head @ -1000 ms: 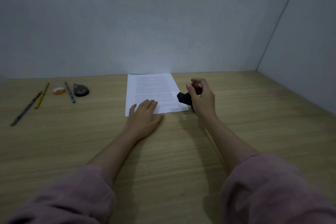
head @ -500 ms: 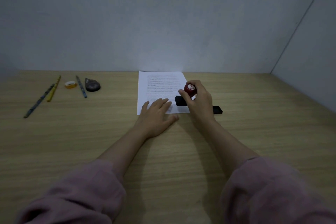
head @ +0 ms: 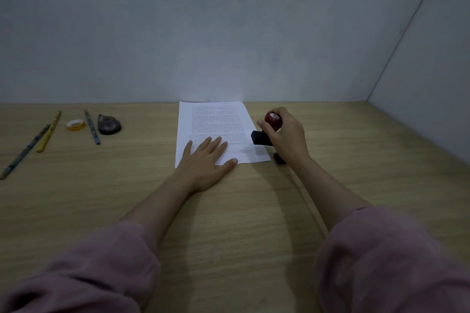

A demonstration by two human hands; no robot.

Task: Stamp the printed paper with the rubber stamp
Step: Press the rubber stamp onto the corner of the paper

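Wooden table [head: 254, 223] fills the lower frame; printed paper [head: 216, 122] lies flat at centre, near the back wall. Left hand [head: 204, 160] lies flat on the sheet's lower part, fingers straight and spread. Right hand [head: 286, 134], just right of centre, grips the rubber stamp [head: 273, 121], fingers curled round its red knob. The stamp's black base is at the paper's right edge; contact unclear. Small black object [head: 279, 159] sits beside the right wrist, mostly hidden. Far left: blue pencil [head: 25, 150], yellow pencil [head: 48, 132], tape roll [head: 75, 125], second blue pencil [head: 92, 127], dark dispenser [head: 109, 124], all well apart from the paper.
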